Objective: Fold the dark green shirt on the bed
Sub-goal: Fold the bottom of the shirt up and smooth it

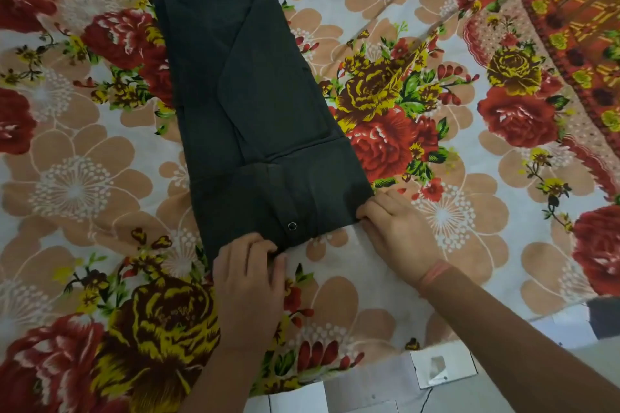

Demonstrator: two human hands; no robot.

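Green shirt (255,104) (near hem) at hands (248,282) (396,231)

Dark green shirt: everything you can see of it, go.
The dark green shirt looks like thin woven cloth, almost black here. Both sides are folded inward, making one long narrow panel that lies flat on the floral bedsheet, its far end leaning left. A round metal snap button shows near the closest edge. The left hand and right hand each pinch one corner of that edge.
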